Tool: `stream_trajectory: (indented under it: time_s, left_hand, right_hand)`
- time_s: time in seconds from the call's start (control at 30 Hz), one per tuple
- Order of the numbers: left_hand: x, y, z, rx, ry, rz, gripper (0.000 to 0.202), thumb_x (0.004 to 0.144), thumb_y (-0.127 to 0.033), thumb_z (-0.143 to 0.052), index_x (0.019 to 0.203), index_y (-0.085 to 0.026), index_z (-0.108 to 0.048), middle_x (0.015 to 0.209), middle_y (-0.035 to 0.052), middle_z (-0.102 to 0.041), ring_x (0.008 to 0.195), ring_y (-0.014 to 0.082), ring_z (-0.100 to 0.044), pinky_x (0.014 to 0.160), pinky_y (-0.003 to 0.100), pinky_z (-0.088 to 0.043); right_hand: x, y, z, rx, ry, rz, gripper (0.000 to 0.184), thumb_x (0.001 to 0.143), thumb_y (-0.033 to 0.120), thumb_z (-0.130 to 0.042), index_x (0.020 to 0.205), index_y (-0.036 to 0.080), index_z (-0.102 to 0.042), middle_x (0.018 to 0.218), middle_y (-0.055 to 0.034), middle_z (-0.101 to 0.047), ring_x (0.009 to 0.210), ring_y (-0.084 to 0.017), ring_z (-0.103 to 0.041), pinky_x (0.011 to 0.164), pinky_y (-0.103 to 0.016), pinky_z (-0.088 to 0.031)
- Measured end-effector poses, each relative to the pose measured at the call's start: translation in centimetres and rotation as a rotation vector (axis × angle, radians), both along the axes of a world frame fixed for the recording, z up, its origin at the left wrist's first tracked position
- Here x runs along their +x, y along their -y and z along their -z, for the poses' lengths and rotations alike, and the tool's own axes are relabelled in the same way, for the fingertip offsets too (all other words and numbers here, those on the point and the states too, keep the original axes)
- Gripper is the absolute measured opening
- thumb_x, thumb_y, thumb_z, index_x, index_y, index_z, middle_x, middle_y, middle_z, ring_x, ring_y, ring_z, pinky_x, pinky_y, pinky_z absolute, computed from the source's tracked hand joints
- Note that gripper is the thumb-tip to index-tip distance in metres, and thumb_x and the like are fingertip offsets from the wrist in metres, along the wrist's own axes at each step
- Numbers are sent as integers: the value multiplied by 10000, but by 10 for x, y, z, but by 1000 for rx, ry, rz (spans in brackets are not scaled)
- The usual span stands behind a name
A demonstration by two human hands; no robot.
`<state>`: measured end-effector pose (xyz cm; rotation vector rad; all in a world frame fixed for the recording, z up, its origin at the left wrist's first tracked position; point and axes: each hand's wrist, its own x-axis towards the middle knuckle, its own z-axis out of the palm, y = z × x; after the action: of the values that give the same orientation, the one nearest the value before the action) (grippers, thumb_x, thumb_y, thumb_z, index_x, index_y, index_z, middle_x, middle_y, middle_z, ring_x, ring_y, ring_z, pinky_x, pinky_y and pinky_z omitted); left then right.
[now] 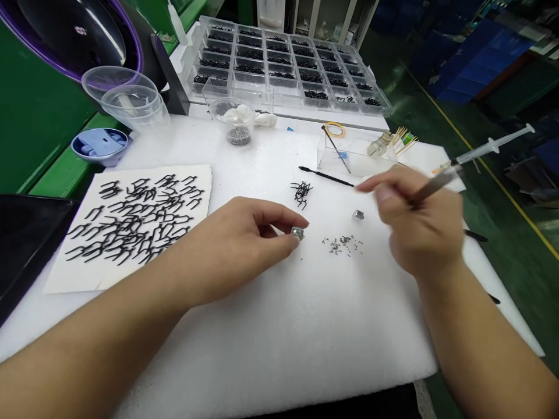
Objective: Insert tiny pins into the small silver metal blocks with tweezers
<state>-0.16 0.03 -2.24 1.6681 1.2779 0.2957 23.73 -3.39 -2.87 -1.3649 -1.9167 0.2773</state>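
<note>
Left hand point(244, 247) pinches; right hand point(425, 224) hovers, curled.

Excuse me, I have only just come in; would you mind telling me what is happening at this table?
A person is working at a white table. The left hand pinches a small metal block. The right hand, raised and blurred, holds a slim tool. Between the hands lie a second metal block and scattered tiny metal bits. Beyond them is a small pile of black pieces.
</note>
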Motion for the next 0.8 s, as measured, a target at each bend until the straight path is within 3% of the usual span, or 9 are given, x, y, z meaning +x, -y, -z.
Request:
stream_trajectory:
  time_s: [0.1, 0.17, 0.23, 0.4, 0.53, 0.67, 0.8]
  left_hand:
    - [0, -2, 0, 7, -12, -24, 301, 792, -458, -698, 1056, -337, -777, 744, -19, -746, 665, 186, -682, 583, 292, -489]
    - [-1, -3, 0, 19, -28, -49, 307, 792, -489, -706, 1054, -345, -772, 743, -28, -741, 679, 181, -673, 588, 287, -481]
    - [-2, -4, -1, 36, -36, -72, 315, 792, -510, -707, 1051, -343, -771, 730, -31, -734, 670, 177, -663, 579, 283, -466]
    - [2, -5, -9, 85, -145, -119, 357, 789, -546, -691, 1052, -321, -776, 768, -12, -734, 682, 193, -654, 608, 305, -451]
    - [1, -5, -10, 200, -209, -126, 425, 797, -571, -660, 1068, -266, -778, 798, 18, -736, 665, 196, -619, 626, 315, -444]
    - [-3, -5, -7, 287, -166, -142, 412, 789, -573, -664, 1032, -264, -787, 784, 15, -739, 623, 185, -614, 576, 287, -435]
    - [-6, -5, -10, 265, -126, -156, 393, 782, -547, -673, 1031, -266, -787, 807, 17, -752, 664, 200, -643, 567, 284, -440]
  right_hand:
    - [-11, 9, 3, -96, 143, -318, 165, 823, 83, -609, 884, 192, -716, 735, 2, -563, 623, -126, -512, 566, -271, -392]
    - [-18, 13, 7, -154, 231, -413, 244, 793, 45, -596, 928, 193, -736, 766, -2, -561, 641, -126, -511, 566, -268, -388]
    - [-20, 12, 11, -129, 243, -359, 275, 802, 41, -585, 975, 180, -747, 802, -15, -579, 666, -133, -528, 594, -274, -411]
    - [-18, -7, 14, -19, 203, 5, 205, 842, 109, -625, 968, 172, -773, 816, -35, -633, 714, -164, -600, 692, -313, -473]
    - [-35, -18, 12, -190, 307, 56, 189, 892, 210, -620, 988, 181, -781, 954, -68, -681, 864, -214, -651, 800, -351, -483]
    - [-52, -25, 12, -318, 378, 73, 216, 915, 302, -619, 1022, 195, -773, 1033, -73, -700, 916, -222, -658, 792, -342, -473]
    - [-57, -36, 9, -358, 407, 105, 169, 878, 322, -653, 846, 192, -756, 835, -76, -715, 769, -230, -640, 650, -334, -428]
